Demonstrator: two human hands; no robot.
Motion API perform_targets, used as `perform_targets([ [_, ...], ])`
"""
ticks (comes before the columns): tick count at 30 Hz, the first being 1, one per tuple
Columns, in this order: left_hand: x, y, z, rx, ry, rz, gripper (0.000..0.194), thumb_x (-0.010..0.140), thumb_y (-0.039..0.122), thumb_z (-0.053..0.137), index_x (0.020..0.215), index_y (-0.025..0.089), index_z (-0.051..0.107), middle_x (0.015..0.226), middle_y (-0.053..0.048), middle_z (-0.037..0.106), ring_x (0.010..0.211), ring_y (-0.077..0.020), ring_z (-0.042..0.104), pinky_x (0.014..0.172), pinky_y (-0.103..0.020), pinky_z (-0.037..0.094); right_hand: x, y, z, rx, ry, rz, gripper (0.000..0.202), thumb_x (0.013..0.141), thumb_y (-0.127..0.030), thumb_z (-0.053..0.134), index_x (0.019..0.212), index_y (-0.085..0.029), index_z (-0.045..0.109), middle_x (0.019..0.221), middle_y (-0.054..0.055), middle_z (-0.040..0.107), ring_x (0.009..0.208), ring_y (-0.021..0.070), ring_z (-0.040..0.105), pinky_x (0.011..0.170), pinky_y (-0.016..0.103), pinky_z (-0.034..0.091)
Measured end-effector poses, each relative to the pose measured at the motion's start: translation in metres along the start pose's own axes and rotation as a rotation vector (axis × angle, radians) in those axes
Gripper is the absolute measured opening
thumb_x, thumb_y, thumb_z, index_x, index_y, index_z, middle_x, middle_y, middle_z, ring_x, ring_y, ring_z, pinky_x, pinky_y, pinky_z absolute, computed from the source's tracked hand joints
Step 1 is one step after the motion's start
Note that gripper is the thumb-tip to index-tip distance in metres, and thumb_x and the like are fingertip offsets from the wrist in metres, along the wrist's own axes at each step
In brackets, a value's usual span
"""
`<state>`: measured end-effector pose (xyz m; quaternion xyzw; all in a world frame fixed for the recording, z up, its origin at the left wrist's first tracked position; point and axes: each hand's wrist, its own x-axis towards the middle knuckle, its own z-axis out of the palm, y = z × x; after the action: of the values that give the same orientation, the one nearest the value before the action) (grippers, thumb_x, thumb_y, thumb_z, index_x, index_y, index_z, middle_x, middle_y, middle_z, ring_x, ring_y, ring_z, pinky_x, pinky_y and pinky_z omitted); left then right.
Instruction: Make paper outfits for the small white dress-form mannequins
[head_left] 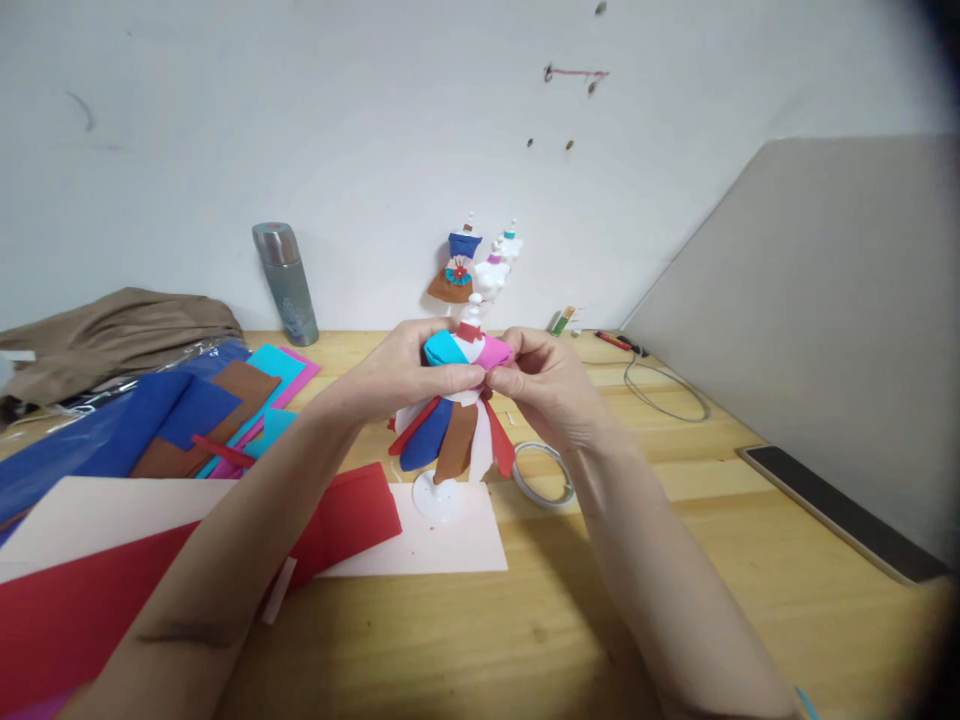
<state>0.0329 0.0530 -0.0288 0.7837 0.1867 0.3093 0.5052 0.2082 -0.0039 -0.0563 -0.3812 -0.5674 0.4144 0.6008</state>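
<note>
A small white dress form (472, 315) stands upright on its round white base (437, 495), a red band around its neck. Its bodice is wrapped with a turquoise piece (445, 347) and a pink piece (493, 350) over white. Below hangs a skirt of red, blue, brown and white petal-like strips (455, 440). My left hand (409, 375) is closed around the bodice from the left, thumb pressed across the waist. My right hand (544, 385) pinches the pink piece at the right side, thumb and forefinger together near my left thumb. The back of the form is hidden.
Behind stand other dress forms (493, 278), one dressed in blue and brown (451, 288). Red sheets (352, 515), coloured pieces (202, 415) and a flask (289, 290) lie or stand left. A tape roll (544, 475), cable (667, 410) and phone-like slab (840, 510) lie right.
</note>
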Motion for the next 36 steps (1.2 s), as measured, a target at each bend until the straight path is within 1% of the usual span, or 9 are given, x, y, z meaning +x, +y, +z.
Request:
perform_targets([
  [4,0.0,-0.001,-0.001,0.025,0.015,-0.011,0.022,0.075,0.032,0.071,0.086,0.015,0.063,0.074,0.0,0.066,0.066,-0.0103,0.06,0.06,-0.02,0.046,0.002,0.0,-0.004,-0.06,-0.025,-0.004,0.042,0.056,-0.053,0.085,0.061,-0.023,0.057,0.06,-0.003,0.063,0.056,0.0149,0.058,0.054,0.032,0.051],
  [8,0.001,-0.005,-0.001,-0.044,0.008,-0.012,0.023,0.077,0.034,0.071,0.087,0.014,0.064,0.078,-0.002,0.069,0.071,-0.0127,0.064,0.064,-0.021,0.049,0.002,0.0,-0.007,-0.071,-0.065,0.013,0.043,0.058,-0.058,0.082,0.061,-0.022,0.06,0.06,-0.002,0.063,0.056,0.0143,0.058,0.055,0.032,0.051],
  [11,0.002,-0.008,-0.001,-0.071,-0.017,-0.007,0.029,0.078,0.036,0.071,0.098,0.015,0.066,0.087,-0.004,0.071,0.078,-0.0142,0.066,0.068,-0.022,0.05,0.001,0.0,-0.005,-0.082,-0.026,0.002,0.038,0.063,-0.053,0.082,0.061,-0.022,0.06,0.06,-0.002,0.063,0.056,0.0141,0.058,0.056,0.031,0.051],
  [16,0.002,-0.009,-0.003,-0.044,-0.013,0.027,0.052,0.076,0.035,0.074,0.124,0.02,0.062,0.102,-0.005,0.071,0.09,-0.0154,0.066,0.073,-0.022,0.051,-0.001,0.001,-0.002,-0.036,-0.006,-0.017,0.027,0.068,-0.038,0.081,0.061,-0.021,0.062,0.059,-0.002,0.064,0.055,0.0126,0.058,0.055,0.028,0.049],
  [22,0.003,-0.008,-0.004,-0.06,-0.039,0.04,0.056,0.071,0.038,0.08,0.123,0.022,0.063,0.113,-0.006,0.07,0.101,-0.018,0.065,0.077,-0.022,0.051,0.002,0.003,-0.002,0.015,-0.023,0.026,0.032,0.063,-0.04,0.083,0.057,-0.021,0.059,0.055,-0.003,0.06,0.053,0.0122,0.054,0.052,0.028,0.044],
  [25,0.004,-0.01,-0.004,-0.064,-0.035,0.029,0.056,0.074,0.038,0.078,0.125,0.021,0.062,0.114,-0.006,0.069,0.099,-0.0175,0.065,0.076,-0.022,0.051,0.002,0.003,-0.004,0.01,-0.033,0.006,0.031,0.066,-0.041,0.081,0.059,-0.02,0.059,0.056,-0.002,0.061,0.055,0.0121,0.055,0.053,0.027,0.044],
  [28,0.003,-0.012,-0.004,-0.077,-0.054,0.029,0.056,0.079,0.04,0.073,0.129,0.021,0.058,0.108,-0.006,0.071,0.093,-0.0163,0.066,0.075,-0.023,0.051,-0.001,0.001,-0.003,-0.027,-0.053,-0.019,0.029,0.072,-0.043,0.076,0.062,-0.02,0.062,0.061,0.0,0.064,0.059,0.0129,0.057,0.058,0.028,0.046],
  [31,0.003,-0.011,-0.002,-0.072,-0.055,0.033,0.057,0.081,0.041,0.071,0.131,0.018,0.056,0.106,-0.006,0.071,0.091,-0.0166,0.067,0.076,-0.025,0.051,-0.003,-0.002,0.002,-0.125,0.024,-0.048,0.029,0.073,-0.041,0.075,0.061,-0.02,0.06,0.059,-0.001,0.061,0.058,0.0128,0.055,0.057,0.028,0.045],
  [36,0.002,-0.008,0.001,-0.014,-0.004,0.017,0.055,0.083,0.036,0.069,0.132,0.015,0.054,0.112,-0.008,0.069,0.097,-0.0178,0.065,0.082,-0.026,0.051,-0.004,-0.003,0.01,-0.279,0.181,-0.122,0.035,0.074,-0.038,0.072,0.054,-0.021,0.049,0.054,-0.003,0.05,0.055,0.0122,0.05,0.057,0.029,0.043],
])
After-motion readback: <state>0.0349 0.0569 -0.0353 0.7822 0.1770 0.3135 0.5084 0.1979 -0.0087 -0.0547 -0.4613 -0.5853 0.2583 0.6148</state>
